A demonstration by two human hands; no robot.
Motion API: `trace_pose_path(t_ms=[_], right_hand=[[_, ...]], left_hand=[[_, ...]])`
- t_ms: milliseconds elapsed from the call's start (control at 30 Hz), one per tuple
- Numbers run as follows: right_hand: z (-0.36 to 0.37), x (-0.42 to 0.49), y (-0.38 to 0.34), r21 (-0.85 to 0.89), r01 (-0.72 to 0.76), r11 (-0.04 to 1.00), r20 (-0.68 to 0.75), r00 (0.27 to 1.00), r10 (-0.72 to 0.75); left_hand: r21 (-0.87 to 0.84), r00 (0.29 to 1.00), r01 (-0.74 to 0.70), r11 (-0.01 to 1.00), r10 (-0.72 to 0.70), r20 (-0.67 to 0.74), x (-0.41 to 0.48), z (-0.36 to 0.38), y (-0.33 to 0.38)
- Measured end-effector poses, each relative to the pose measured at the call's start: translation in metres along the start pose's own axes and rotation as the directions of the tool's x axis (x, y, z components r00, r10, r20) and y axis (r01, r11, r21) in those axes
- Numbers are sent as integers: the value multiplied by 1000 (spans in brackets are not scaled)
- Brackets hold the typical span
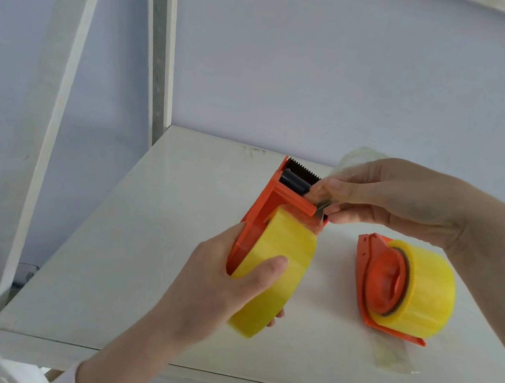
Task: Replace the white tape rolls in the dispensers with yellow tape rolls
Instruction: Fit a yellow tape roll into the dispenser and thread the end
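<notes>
Both hands hold one yellow-rolled dispenser — seemingly threading tape.

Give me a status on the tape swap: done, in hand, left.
Done: the second dispenser lies on the shelf already carrying a yellow roll.
In hand: the left hand grips the held dispenser with its yellow roll seated; the right hand works the tape end by the cutter.
Left: finish threading. No white rolls are in view.
</notes>
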State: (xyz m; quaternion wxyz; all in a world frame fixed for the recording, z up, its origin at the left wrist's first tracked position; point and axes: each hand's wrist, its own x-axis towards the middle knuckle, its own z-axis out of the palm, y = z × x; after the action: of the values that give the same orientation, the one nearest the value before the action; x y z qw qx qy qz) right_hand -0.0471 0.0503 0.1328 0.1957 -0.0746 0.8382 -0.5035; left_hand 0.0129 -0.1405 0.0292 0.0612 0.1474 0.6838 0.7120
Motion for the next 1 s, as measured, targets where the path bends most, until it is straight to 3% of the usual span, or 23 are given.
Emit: trace_pose_path(t_ms=[100,167,300,400,500,833,1000], right_hand=[[-3,-6,0,84,40,996,33,999,-43],[-3,-11,0,14,100,995,8,995,-100],[10,-7,17,-334,159,929,-240,939,-247],[23,1,30,-362,182,914,-418,845,-334],[29,9,37,-332,225,916,-497,784,-373],[28,2,44,-466,374,802,-370,741,-560],[26,-8,39,-463,370,806,-362,751,-553]], left_hand=[[2,1000,9,1000,-9,-20,0,0,-2],[4,999,22,1000,-22,-34,0,0,-4],[-28,999,18,999,-20,-45,-2,3,-4],[-48,999,6,999,-7,-38,-3,4,-3],[-60,1000,5,998,-7,-18,-4,5,-1],[-109,1000,-12,994,9,-25,-11,6,-2],[-129,996,-35,991,24,-83,-10,7,1]])
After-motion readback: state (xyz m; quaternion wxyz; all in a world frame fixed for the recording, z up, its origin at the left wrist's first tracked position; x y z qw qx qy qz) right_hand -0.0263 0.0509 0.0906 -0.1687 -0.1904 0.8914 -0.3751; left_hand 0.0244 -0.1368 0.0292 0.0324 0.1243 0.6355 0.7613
